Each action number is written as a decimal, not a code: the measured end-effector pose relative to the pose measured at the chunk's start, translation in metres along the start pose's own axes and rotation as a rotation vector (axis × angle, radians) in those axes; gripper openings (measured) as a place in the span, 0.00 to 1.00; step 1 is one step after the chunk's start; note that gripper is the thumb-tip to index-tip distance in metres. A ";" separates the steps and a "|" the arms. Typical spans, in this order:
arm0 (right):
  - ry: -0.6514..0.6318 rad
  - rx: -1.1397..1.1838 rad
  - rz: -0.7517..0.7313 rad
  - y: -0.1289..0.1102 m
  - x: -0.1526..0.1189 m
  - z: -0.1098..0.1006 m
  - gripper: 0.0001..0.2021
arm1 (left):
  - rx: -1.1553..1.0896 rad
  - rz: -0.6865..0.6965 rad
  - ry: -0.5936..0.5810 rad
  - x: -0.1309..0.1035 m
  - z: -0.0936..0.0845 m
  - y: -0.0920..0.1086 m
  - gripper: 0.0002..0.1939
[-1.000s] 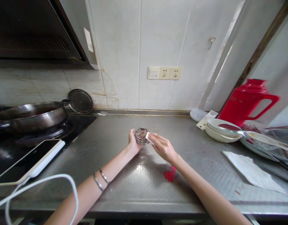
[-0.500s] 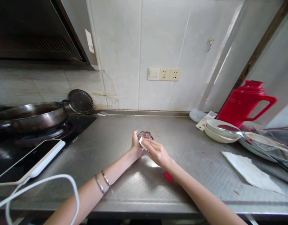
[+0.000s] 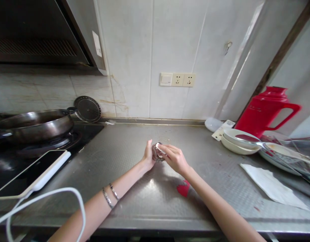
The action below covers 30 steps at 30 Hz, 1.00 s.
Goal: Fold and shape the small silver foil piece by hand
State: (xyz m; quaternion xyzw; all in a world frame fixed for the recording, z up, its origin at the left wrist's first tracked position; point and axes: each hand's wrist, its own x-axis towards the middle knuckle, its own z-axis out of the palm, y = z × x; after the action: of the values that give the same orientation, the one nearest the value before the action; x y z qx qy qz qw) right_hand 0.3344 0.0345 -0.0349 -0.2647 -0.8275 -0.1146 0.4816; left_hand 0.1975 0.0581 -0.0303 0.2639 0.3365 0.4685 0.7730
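Observation:
Over the middle of the steel counter, my left hand [image 3: 148,157] is wrapped around a small clear glass [image 3: 155,155] with a dark-looking rim. The glass is tilted so that its mouth faces partly toward me. My right hand [image 3: 177,160] is closed on a small folded white tissue [image 3: 158,146], pressed at the mouth of the glass. The fingertips hide part of the tissue and of the rim. Beside my right forearm, a red patch [image 3: 183,188] shows on the counter; I cannot tell what it is.
At left, a steel pan [image 3: 41,124] sits on the black stove, with a phone [image 3: 31,174] and white cable [image 3: 74,191] nearer me. A red thermos [image 3: 263,111], stacked bowls [image 3: 237,146], plates [image 3: 278,161] and a white paper towel [image 3: 273,186] are at right.
The glass has turned in my left hand, its mouth now more toward the right. My right hand has moved slightly right and up with the tissue, which now lies at the upper rim.

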 end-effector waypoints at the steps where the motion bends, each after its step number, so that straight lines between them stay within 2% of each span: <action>1: 0.040 0.013 0.075 0.002 0.000 -0.001 0.14 | -0.012 -0.009 0.006 -0.001 0.000 0.001 0.25; 4: 0.226 0.031 0.438 0.012 0.000 -0.006 0.12 | -0.043 -0.024 0.012 -0.002 0.000 0.006 0.27; 6: 0.306 0.101 0.681 0.020 0.000 -0.010 0.14 | -0.073 -0.008 0.014 0.000 -0.003 0.008 0.26; 8: 0.310 0.235 0.837 0.028 0.000 -0.013 0.16 | -0.104 0.017 0.022 0.003 -0.007 0.011 0.25; 11: 0.248 0.438 0.969 0.037 -0.002 -0.014 0.14 | -0.117 0.024 0.022 0.007 -0.013 0.015 0.25; 14: 0.160 0.589 1.066 0.041 -0.004 -0.012 0.11 | -0.112 0.043 0.023 0.009 -0.016 0.018 0.24; 18: -0.036 0.739 1.157 0.040 -0.006 -0.004 0.07 | -0.119 0.084 -0.013 0.007 -0.015 0.021 0.24; 22: -0.151 0.833 1.177 0.034 -0.005 0.000 0.11 | -0.123 0.083 -0.025 0.004 -0.011 0.020 0.24; 26: -0.204 0.969 1.186 0.019 0.001 -0.006 0.16 | -0.094 0.049 -0.029 0.001 -0.008 0.017 0.25; 30: -0.310 1.056 1.186 0.007 0.006 -0.012 0.19 | -0.061 0.050 -0.023 0.002 -0.009 0.013 0.25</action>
State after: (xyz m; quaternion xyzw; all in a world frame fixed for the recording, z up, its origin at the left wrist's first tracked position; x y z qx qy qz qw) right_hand 0.3447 0.0367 -0.0238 -0.4101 -0.5517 0.6038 0.4035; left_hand 0.1836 0.0667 -0.0271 0.2540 0.3063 0.4948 0.7726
